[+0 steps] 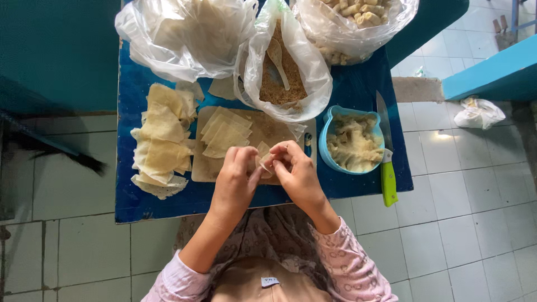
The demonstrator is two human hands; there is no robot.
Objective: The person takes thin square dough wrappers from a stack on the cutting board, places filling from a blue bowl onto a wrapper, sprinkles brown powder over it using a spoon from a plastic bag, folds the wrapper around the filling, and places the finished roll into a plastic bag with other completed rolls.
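Observation:
My left hand (236, 179) and my right hand (296, 173) meet over the near edge of a wooden cutting board (274, 131), both pinching one small pale dough wrapper (264, 163) between their fingertips. On the board, just behind my left hand, lies a stack of square wrappers (225, 132). To the right of my right hand stands a blue bowl (326, 156) with a pale mashed filling (353, 144). What sits inside the pinched wrapper is hidden by my fingers.
A small blue table (128, 196) holds a heap of loose wrappers (161, 140) at left, a plastic bag of crumbs with a spoon (282, 70), a clear bag of wrappers (184, 33), a bag of rolled pieces (352, 22) and a green-handled knife (387, 162). Tiled floor surrounds it.

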